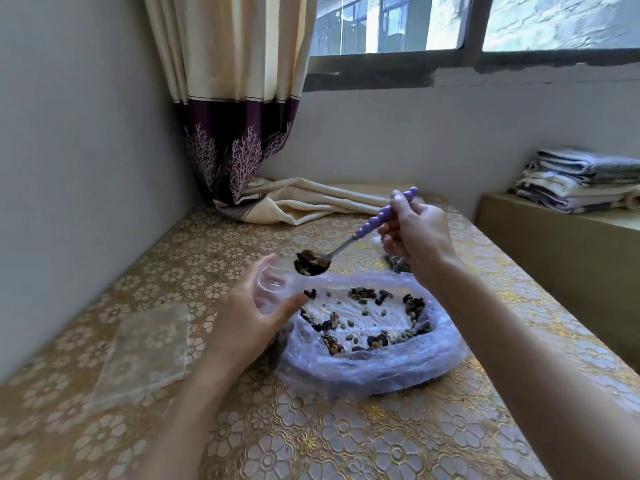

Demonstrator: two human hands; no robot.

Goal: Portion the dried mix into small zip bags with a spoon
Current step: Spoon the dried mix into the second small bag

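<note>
Holding a small zip bag (273,289) up by its mouth, the left hand (249,317) curls thumb and fingers round the thin clear film to keep it open. That film looks limp and slick, so it is best pinched near the rim, where the zip strip gives some stiffness. Beside it the right hand (415,233) pinches the beaded purple handle of the spoon (346,247), whose loaded bowl hangs just beside the bag's mouth. Its heaped load of mix (363,320) is loose, light and dry, likely to roll off if tipped early. More mix lies scattered in the big bag (381,372) on the desk (311,445), below both hands. Spare bags (145,351) lie flat to the left.
</note>
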